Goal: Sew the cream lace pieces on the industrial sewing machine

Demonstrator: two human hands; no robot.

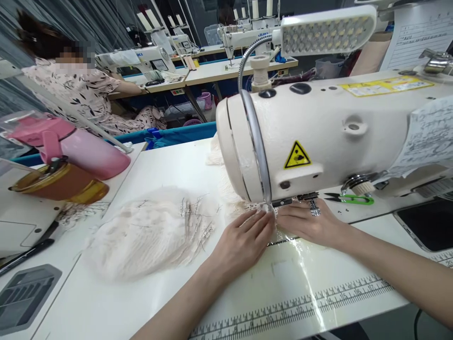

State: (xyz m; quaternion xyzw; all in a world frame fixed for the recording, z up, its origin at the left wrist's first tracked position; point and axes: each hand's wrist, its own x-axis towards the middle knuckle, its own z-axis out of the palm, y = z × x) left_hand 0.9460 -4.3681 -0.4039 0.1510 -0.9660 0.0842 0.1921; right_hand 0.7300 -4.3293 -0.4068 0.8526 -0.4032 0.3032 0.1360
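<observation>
My left hand (244, 238) lies palm down beside the sewing machine's needle area, its fingers stretched out over cream lace-like fabric (231, 191). Just right of the needle area, my right hand (311, 221) also rests flat, fingers pointing left, with the machine's lower parts covering some of it. Little fabric shows between the two hands, and the needle tip is hard to make out. The white sewing machine (318, 127) stands over them. To the left lies a heap of thin cream fabric (141, 236) with loose dark threads.
Green thread snips (354, 199) and a dark phone (428, 222) lie right of my right hand. A printed ruler (300, 307) runs along the front edge. A pink bottle (85, 146) and amber container (60, 182) stand left. Another person (78, 89) sits at a machine beyond.
</observation>
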